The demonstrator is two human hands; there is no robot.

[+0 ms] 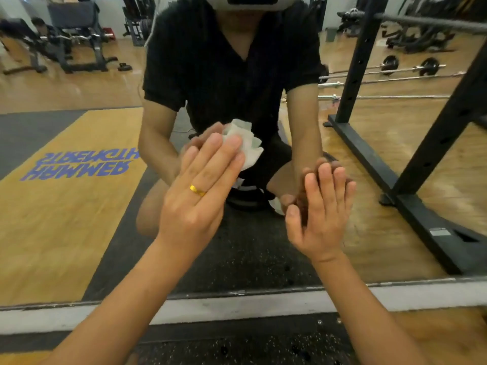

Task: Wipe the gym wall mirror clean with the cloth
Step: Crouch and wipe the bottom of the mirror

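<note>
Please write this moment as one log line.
left hand: presses cloth on mirror | right hand: touches mirror, empty | zone: low

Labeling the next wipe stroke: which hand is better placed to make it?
Left. The left hand presses the cloth flat against the mirror; the right hand rests bare on it.
</note>
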